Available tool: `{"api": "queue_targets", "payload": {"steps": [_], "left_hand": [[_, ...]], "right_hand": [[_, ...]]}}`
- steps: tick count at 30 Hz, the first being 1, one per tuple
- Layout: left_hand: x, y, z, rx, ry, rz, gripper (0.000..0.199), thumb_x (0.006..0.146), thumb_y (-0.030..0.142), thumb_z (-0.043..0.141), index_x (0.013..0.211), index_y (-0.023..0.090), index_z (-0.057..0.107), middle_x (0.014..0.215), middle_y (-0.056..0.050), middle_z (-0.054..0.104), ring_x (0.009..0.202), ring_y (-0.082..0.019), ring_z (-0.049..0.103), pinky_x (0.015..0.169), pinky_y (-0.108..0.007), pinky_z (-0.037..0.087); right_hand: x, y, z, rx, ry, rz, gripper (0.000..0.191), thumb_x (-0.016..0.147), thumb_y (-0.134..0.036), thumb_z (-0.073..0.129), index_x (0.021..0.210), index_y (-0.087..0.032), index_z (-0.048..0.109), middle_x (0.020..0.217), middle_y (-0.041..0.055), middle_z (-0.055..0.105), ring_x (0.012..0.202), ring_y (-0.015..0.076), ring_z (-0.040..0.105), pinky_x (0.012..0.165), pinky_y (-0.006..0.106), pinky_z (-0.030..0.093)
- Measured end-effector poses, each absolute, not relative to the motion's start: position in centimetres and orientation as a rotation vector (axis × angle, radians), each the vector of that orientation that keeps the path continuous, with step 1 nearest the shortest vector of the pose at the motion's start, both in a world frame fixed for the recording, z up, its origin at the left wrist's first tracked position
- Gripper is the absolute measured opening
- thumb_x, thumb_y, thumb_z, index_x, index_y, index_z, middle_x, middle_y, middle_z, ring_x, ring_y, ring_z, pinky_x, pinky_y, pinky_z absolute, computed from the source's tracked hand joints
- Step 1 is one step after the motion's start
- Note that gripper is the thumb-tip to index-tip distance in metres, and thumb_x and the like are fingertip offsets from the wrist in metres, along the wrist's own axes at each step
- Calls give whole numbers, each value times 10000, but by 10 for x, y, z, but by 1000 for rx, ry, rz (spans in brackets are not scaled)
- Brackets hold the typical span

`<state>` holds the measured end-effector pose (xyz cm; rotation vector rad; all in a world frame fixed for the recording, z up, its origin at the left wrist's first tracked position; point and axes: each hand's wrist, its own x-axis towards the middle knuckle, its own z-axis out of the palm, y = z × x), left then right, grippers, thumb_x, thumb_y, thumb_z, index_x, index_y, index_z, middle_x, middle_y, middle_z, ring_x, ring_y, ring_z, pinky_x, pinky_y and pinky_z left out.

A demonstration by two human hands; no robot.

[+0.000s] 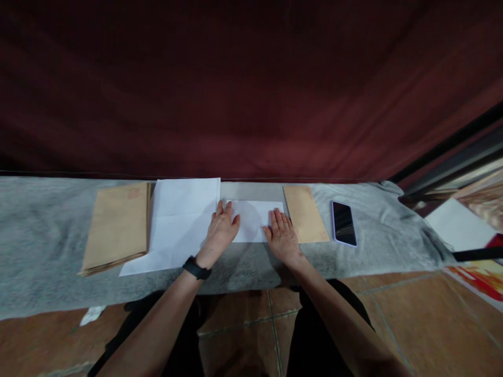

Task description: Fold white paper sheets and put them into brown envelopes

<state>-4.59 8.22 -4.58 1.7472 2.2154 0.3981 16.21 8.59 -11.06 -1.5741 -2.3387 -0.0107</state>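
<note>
White paper strip [251,217], prob. folded, lies flat on the cloth-covered surface [243,267] btwn both hands. L hand [222,228] at its 9 o'clock end, R hand [282,238] at its 3 o'clock end; both palm-down, fingers extended, nothing clenched. Larger white sheets [186,201] at 9 o'clock, brown envelopes [118,222] farther out same dir.; single brown envelope [308,214] at 3 o'clock, phone [344,224] beyond. Strip s/b v. light, bendy, a bit slippery, creases easily; best pinched gently at 9 & 3 o'clock ends w/ thumb + fingertips.
</note>
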Motion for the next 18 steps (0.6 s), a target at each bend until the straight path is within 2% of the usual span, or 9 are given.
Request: {"api": "queue_targets", "payload": {"steps": [3, 6, 8, 11, 13, 15, 18], "left_hand": [[-45, 80, -39, 1734, 2242, 390, 587, 970, 307, 468, 1486, 28, 436, 1445, -253, 547, 1442, -325, 432, 1149, -421, 391], [-44, 78, -32, 1673, 2271, 342, 599, 973, 349, 465, 1492, 53, 432, 1302, -245, 631, 1216, -325, 627, 1045, -414, 469], [-47, 78, -29, 1603, 2269, 315, 602, 970, 383, 474, 1494, 89, 435, 1223, -224, 662, 1095, -319, 678, 966, -412, 504], [-54, 82, -33, 1507, 2246, 370, 589, 947, 404, 509, 1465, 127, 462, 1195, -209, 672, 1043, -319, 684, 891, -407, 514], [-61, 86, -39, 1458, 2188, 487, 529, 915, 389, 546, 1378, 134, 535, 1119, -178, 699, 1012, -313, 682, 857, -393, 509], [-66, 90, -46, 1376, 2070, 666, 415, 867, 364, 584, 1220, 149, 621, 962, -111, 719, 910, -279, 684, 791, -354, 506], [-68, 93, -53, 1165, 1857, 926, 278, 791, 353, 630, 999, 173, 665, 727, -8, 657, 683, -198, 630, 629, -282, 463]], "right_hand": [[163, 85, -111, -1573, -2345, -12, 610, 1058, -416, 391, 1556, -65, 361, 1620, 200, 341, 1484, 311, 364, 1198, 492, 312], [163, 85, -110, -1592, -2362, -5, 620, 1059, -419, 378, 1554, -48, 359, 1616, 213, 341, 1479, 326, 370, 1201, 499, 299], [163, 85, -108, -1607, -2370, 3, 623, 1059, -427, 372, 1552, -46, 363, 1616, 214, 341, 1475, 331, 375, 1203, 503, 291], [163, 85, -106, -1624, -2374, 23, 627, 1056, -432, 381, 1553, -51, 363, 1618, 211, 338, 1474, 330, 377, 1206, 504, 283], [163, 85, -105, -1631, -2377, 37, 631, 1053, -426, 391, 1554, -43, 360, 1618, 218, 334, 1477, 327, 373, 1209, 499, 278], [163, 85, -105, -1634, -2378, 38, 629, 1054, -420, 388, 1554, -39, 358, 1616, 222, 333, 1477, 326, 374, 1208, 498, 278], [162, 85, -104, -1629, -2375, 25, 623, 1055, -419, 379, 1553, -44, 362, 1614, 216, 341, 1468, 326, 388, 1200, 501, 288]]}}
